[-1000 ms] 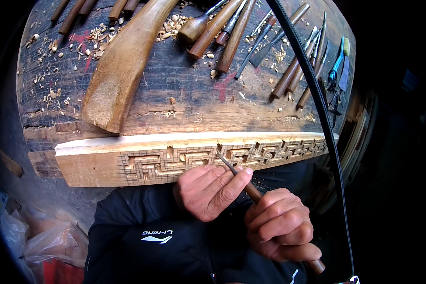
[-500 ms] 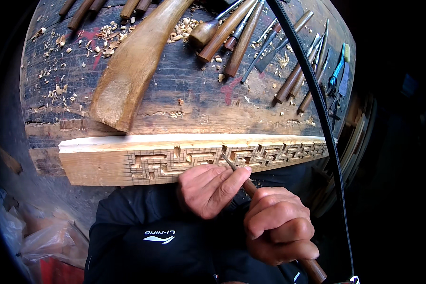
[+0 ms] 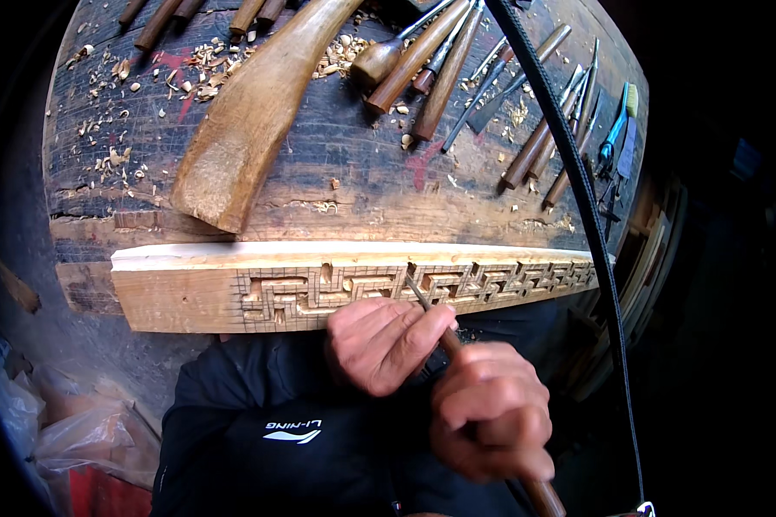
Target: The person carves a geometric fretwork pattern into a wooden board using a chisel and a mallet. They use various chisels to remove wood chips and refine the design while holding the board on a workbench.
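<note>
A long pale wooden board [image 3: 177, 297] lies along the bench's near edge, its near face pencilled with a grid and cut with an angular fretwork pattern. My right hand [image 3: 491, 412] is wrapped around the brown handle of a carving chisel [image 3: 450, 343], slightly blurred, with the handle's butt showing below the fist. My left hand [image 3: 379, 346] rests against the board's lower edge, thumb and fingers pinching the chisel near its blade. The blade's tip meets the carved face near the middle; the left fingers cover part of the pattern.
On the dark, worn bench [image 3: 319, 172] lies a big wooden mallet [image 3: 241, 129] among wood shavings [image 3: 112, 162]. Several wooden-handled chisels [image 3: 444, 82] lie beyond. A brush [image 3: 614, 133] is at the far right. A black cord [image 3: 569, 146] hangs across the view; plastic bags [image 3: 95, 422] sit lower left.
My right hand has shifted left, swinging the chisel's handle end the same way. The tip stays at about the same spot on the board, and my left hand has barely moved.
</note>
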`<action>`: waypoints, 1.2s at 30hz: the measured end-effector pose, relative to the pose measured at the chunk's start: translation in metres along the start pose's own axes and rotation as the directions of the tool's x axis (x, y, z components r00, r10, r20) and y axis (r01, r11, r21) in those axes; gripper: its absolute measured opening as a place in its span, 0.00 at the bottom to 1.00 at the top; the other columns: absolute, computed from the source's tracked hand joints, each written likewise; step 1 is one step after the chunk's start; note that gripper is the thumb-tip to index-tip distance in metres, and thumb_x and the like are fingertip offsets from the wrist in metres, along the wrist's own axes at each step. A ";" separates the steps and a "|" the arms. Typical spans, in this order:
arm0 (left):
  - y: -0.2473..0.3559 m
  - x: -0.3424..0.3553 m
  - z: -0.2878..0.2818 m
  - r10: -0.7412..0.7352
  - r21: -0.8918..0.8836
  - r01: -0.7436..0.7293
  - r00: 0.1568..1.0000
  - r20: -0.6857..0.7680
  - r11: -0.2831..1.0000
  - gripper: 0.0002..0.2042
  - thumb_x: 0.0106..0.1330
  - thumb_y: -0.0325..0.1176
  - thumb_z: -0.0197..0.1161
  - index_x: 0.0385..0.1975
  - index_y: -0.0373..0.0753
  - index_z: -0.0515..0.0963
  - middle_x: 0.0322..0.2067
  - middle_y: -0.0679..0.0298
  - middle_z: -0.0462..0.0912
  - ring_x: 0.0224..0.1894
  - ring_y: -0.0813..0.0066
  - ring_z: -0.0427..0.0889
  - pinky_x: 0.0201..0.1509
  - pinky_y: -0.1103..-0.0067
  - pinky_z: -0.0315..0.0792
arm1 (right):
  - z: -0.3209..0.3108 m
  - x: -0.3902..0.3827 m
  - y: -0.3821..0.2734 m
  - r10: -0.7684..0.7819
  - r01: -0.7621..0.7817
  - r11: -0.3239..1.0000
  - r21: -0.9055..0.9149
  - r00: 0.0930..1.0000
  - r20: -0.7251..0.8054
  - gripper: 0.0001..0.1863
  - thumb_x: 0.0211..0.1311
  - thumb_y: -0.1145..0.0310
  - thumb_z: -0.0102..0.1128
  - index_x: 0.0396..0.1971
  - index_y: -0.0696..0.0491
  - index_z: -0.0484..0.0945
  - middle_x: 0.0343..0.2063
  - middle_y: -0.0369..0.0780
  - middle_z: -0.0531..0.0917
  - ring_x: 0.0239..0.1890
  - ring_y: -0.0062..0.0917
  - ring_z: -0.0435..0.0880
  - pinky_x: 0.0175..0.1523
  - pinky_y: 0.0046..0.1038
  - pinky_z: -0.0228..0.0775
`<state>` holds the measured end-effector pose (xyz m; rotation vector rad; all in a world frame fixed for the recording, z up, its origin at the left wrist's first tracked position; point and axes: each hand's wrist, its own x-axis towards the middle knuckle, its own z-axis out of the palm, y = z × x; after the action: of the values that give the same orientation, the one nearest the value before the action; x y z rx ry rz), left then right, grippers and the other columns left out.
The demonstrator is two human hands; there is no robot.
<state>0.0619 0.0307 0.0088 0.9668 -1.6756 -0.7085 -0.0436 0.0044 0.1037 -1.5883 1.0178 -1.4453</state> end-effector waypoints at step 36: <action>-0.004 -0.001 0.007 0.019 -0.010 -0.020 0.998 -0.054 1.000 0.27 0.63 0.24 0.74 0.63 0.21 0.81 0.35 0.54 0.90 0.33 0.67 0.92 0.32 0.75 0.83 | -0.003 0.005 -0.001 0.096 -0.095 0.995 0.027 0.994 -0.060 0.37 0.94 0.41 0.31 0.21 0.48 0.61 0.15 0.37 0.76 0.06 0.17 0.63 0.13 0.22 0.52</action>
<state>0.0568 0.0296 0.0028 0.9531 -1.6304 -0.6719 -0.0458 0.0003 0.1073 -1.4663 1.0929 -1.4432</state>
